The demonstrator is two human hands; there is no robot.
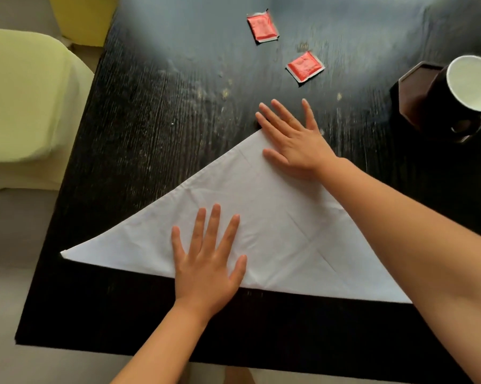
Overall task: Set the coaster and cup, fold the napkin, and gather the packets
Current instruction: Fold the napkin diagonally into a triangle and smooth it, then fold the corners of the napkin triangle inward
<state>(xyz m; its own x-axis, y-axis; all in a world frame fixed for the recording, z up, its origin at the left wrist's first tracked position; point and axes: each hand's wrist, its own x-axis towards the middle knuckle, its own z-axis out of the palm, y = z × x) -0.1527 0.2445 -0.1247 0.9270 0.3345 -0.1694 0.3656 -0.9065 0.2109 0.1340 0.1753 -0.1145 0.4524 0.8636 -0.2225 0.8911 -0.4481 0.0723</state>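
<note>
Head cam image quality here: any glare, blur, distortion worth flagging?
Head view: broad glare washes out the far half of the dark table; the two red packets and the cup look soft or smeared; wide-angle bending shows at the table edges; both hands and the white napkin are evenly lit and fairly sharp.

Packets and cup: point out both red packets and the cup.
far packet [262,27], head view, middle of its red face
near packet [305,67], head view, middle of its red face
cup [473,84], head view, white inside
</note>
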